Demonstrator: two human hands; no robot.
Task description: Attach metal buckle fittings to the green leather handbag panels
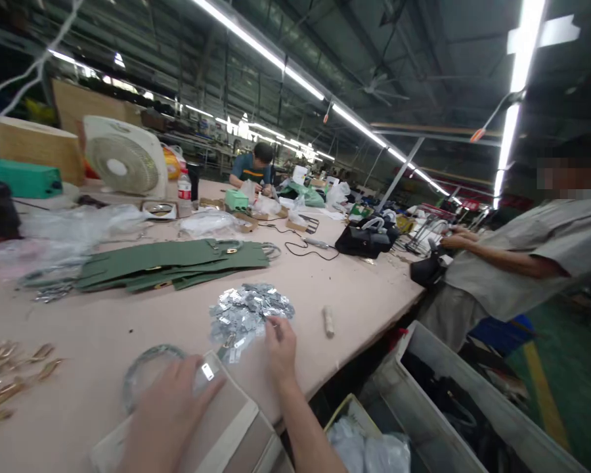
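My left hand [170, 401], smeared by motion, grips the upper edge of a beige bag piece [236, 420] at the table's front. A small silvery metal plate [207, 372] with slots lies on that piece by my left thumb. Behind the hand curves a grey-green bag handle [150, 355]. My right hand [282, 348] is at the right edge of a heap of thin metal plates [251, 305]. Its thumb and fingers are pinched together; what they hold, if anything, is too small to make out.
Green bag panels [177, 263] lie stacked beyond the heap. Gold-coloured metal fittings [10, 374] are at the left. A small pale roll [328, 322] lies right of the heap. Past the table's right edge stands a grey bin [423, 394]. Two co-workers [517, 263] are nearby.
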